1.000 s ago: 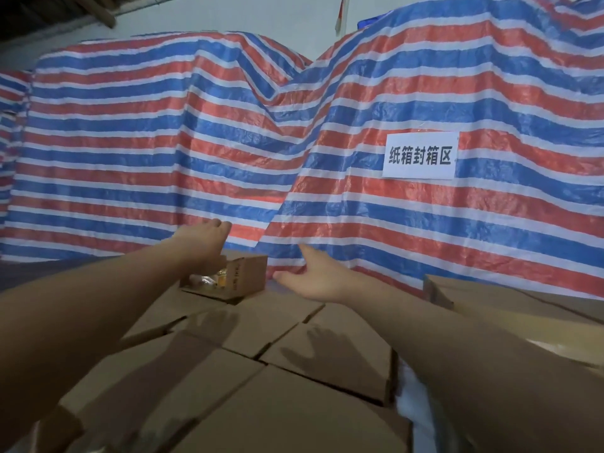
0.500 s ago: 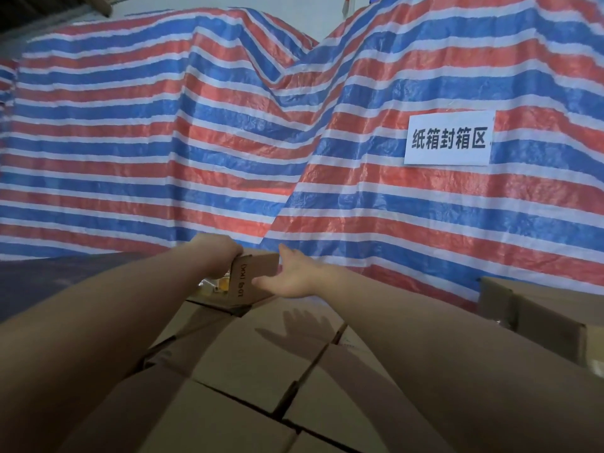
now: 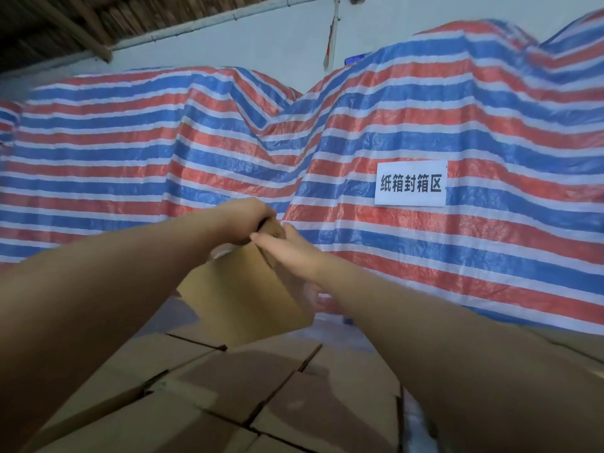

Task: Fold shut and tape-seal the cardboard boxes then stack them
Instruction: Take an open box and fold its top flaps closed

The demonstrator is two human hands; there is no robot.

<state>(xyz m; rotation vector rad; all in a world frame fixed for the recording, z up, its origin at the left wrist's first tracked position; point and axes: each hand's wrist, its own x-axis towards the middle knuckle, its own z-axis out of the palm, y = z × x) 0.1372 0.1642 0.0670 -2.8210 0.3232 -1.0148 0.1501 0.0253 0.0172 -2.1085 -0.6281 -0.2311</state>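
While both arms reach forward, the left hand curls its grip over the top far edge of a small cardboard box, and the right hand lies on the box's right upper edge, thumb on top and fingers going down its right side, grasping it. The box is tilted, its plain brown face turned to the person, and it is raised above a layer of closed cardboard boxes that lie flat side by side below the arms. The box is over the far edge of this layer. Behind hangs a striped tarpaulin in red, blue and white, with a white paper sign fixed on its right part. Above it is a pale wall.
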